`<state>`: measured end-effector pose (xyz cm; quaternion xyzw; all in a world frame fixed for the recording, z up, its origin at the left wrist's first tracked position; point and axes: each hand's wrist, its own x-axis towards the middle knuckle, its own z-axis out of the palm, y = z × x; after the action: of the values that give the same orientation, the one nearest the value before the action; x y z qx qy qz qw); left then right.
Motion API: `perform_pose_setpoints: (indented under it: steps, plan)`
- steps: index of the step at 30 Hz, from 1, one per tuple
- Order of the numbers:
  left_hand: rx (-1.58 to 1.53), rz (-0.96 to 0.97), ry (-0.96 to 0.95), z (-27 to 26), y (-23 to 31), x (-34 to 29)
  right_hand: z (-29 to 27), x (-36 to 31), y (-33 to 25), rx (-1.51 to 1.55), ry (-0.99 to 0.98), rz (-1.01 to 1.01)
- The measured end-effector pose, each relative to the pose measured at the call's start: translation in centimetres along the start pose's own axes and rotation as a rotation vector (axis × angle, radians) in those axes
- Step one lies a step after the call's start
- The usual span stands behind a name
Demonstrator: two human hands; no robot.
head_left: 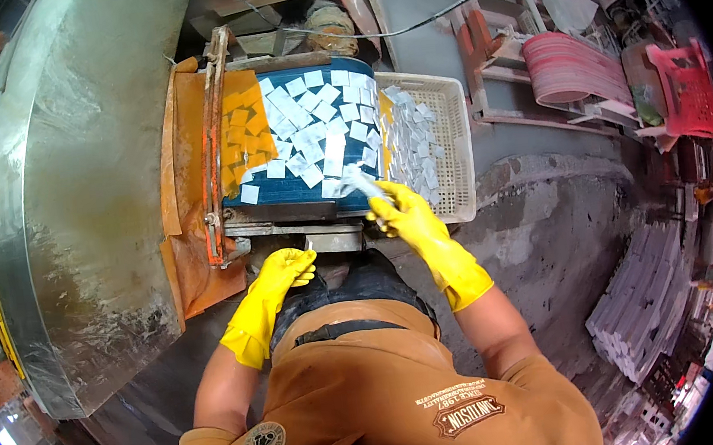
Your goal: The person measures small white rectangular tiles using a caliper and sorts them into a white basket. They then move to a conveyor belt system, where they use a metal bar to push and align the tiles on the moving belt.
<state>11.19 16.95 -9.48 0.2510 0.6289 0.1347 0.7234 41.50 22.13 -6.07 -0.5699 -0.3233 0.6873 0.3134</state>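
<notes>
the person stood before a blue belt [284,193], and on it many small white pieces [334,153] were lying, flat and in no order, some of them square, some longer, and some one over another. the right hand [408,214], in a yellow rubber glove, was at the near right corner of this belt. its grip was closed around a pale long bundle [361,183], which pointed away from the person, with its far end above the nearest pieces; what it was made of, i could not tell. the left hand [286,271], in the same kind of glove, was nearer to the body, at the near side of the machine and lower than the belt in my sight. its grip was narrow, with the fingertips pinching a small pale piece [309,246].

on the left, a translucent orange sheet [229,88] was covering a part of the belt, so that some pieces were visible through it, and a rusty red bar [214,150] was crossing over this sheet. just beside the right end of the belt was a cream crate [463,142], which contained many grey pieces [413,138], mostly at its left side. farther right, a stack of grey slabs [643,301] was lying.
</notes>
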Motion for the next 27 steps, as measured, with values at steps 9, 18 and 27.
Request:
perform_pose_setpoints:
  steps: [9, 18, 27]
  plan:
    - [-0.05, 0.261, 0.287, -2.4, 0.0, 13.4, -5.4, -6.1, 5.9, -0.102, 0.165, 0.29]
    - [1.126, 0.283, 0.878, -9.3, 2.9, 14.9, -7.8, -16.1, 12.5, -0.068, 0.419, 0.477]
    - [1.231, 0.193, 0.858, -10.3, 4.0, 17.1, -6.4, -20.7, 14.8, -0.054, 0.551, 0.541]
